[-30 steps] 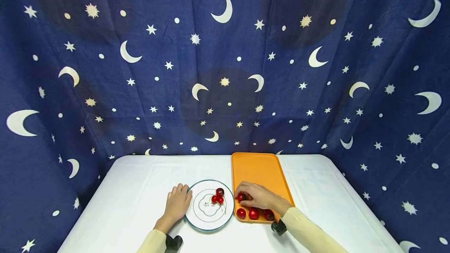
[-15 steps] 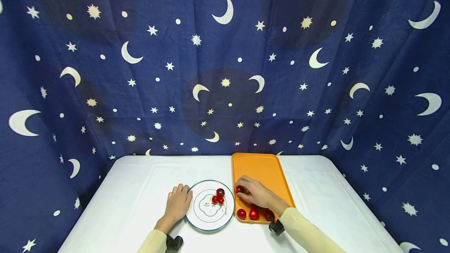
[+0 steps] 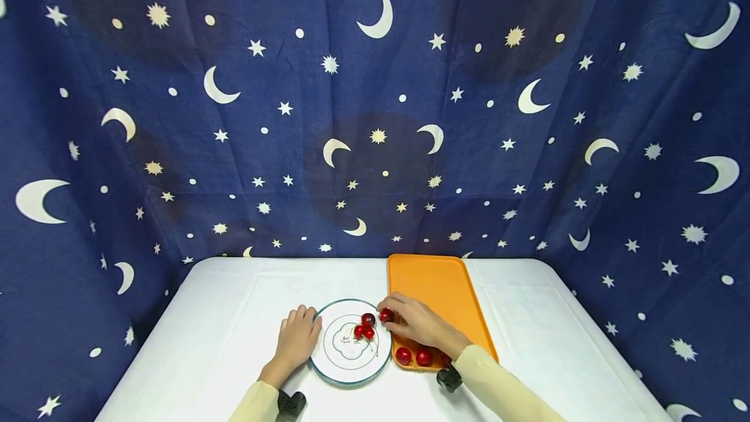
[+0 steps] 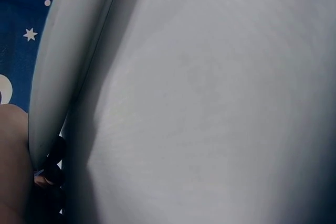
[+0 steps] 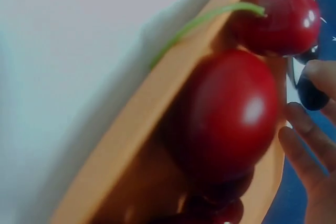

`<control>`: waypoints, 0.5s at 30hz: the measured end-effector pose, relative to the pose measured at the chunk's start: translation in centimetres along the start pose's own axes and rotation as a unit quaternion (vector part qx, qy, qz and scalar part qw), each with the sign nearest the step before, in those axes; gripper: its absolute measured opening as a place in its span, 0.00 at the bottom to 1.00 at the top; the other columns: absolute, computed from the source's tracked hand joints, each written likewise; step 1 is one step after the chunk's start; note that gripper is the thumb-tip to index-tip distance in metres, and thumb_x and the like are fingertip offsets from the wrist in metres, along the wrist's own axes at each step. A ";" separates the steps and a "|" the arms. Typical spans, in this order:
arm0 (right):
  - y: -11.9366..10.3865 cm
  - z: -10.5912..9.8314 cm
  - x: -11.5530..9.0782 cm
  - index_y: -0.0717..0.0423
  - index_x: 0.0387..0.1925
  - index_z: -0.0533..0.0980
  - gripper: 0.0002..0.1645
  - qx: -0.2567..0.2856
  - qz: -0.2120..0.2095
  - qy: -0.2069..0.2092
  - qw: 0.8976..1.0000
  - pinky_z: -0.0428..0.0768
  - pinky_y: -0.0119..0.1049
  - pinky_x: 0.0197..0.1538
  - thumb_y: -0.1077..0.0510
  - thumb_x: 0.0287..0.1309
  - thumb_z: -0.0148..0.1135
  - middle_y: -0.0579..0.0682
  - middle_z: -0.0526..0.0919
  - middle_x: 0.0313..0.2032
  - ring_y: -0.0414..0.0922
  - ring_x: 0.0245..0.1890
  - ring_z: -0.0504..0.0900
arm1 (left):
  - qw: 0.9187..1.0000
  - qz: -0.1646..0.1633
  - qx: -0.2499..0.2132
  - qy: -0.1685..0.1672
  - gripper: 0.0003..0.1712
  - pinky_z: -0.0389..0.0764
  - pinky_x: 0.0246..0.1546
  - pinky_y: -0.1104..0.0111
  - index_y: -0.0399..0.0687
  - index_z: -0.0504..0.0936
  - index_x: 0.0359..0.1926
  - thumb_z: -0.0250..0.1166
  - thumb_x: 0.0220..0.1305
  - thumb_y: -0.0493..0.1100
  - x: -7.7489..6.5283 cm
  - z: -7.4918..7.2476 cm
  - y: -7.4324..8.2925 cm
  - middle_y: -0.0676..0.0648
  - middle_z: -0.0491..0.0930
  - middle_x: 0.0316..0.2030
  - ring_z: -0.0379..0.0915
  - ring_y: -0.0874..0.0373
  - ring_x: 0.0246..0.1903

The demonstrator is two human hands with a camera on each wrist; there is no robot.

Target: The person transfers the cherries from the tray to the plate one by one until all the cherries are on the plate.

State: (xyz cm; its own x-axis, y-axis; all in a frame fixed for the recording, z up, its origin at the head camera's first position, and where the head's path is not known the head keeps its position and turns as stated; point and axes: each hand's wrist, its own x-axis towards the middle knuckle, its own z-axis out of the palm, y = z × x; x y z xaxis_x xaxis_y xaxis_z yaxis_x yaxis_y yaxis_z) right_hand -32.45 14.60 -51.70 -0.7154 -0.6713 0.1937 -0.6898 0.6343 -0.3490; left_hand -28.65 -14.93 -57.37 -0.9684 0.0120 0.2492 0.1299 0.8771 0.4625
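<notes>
My right hand (image 3: pixel 418 325) pinches a dark red cherry (image 3: pixel 386 315) between thumb and fingers, above the gap between tray and plate. In the right wrist view this held cherry (image 5: pixel 312 92) looks nearly black. My left hand (image 3: pixel 297 338) lies at the left rim of a white plate (image 3: pixel 334 368) with a green-blue edge, fingers relaxed and touching it. Several cherries (image 3: pixel 368 321) with stems sit on the plate's right half. The orange tray (image 3: pixel 430 272) holds more cherries (image 3: pixel 403 355) along its near end, some partly hidden by my right hand and wrist.
A white cloth (image 3: pixel 234 318) covers the table. Behind and at both sides hangs a dark blue curtain (image 3: pixel 351 83) with moons and stars. The tray's raised rim (image 5: pixel 131 124) stands beside the plate. A black wrist camera (image 3: pixel 450 379) sits under the right wrist.
My right hand has lifted a cherry from the tray and moved left with it, up to the plate's right edge. The left hand and the plate have stayed in place.
</notes>
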 end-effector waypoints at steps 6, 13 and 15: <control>-0.2 0.1 0.6 0.46 0.56 0.79 0.18 0.004 0.004 -0.008 1.000 0.82 0.31 0.51 0.50 0.67 0.68 0.41 0.84 0.48 0.36 0.41 0.79 | 1.000 0.001 0.003 0.001 0.14 0.57 0.38 0.64 0.42 0.78 0.46 0.53 0.78 0.47 0.1 -0.2 0.1 0.49 0.66 0.33 0.55 0.57 0.35; -0.4 0.5 0.8 0.49 0.57 0.79 0.19 0.015 -0.005 -0.019 1.000 0.79 0.26 0.46 0.51 0.67 0.68 0.43 0.83 0.50 0.35 0.39 0.75 | 1.000 -0.005 0.001 -0.013 0.14 0.57 0.38 0.64 0.41 0.78 0.47 0.52 0.78 0.46 -0.1 -0.1 0.1 0.50 0.65 0.33 0.54 0.57 0.35; -0.5 0.6 0.9 0.49 0.57 0.78 0.20 0.010 -0.009 -0.015 1.000 0.80 0.28 0.48 0.52 0.67 0.68 0.44 0.82 0.51 0.36 0.40 0.76 | 1.000 -0.005 0.000 -0.012 0.14 0.56 0.37 0.64 0.42 0.78 0.47 0.52 0.78 0.46 0.0 -0.1 0.1 0.50 0.65 0.33 0.54 0.57 0.35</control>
State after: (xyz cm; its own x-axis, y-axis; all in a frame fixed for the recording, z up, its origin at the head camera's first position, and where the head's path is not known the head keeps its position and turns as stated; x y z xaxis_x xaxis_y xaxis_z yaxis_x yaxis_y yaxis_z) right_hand -32.69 13.44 -51.85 -0.6995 -0.6934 0.1728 -0.6996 0.6153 -0.3633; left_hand -28.59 -14.90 -57.23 -0.9744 0.0149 0.2243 0.1205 0.8770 0.4652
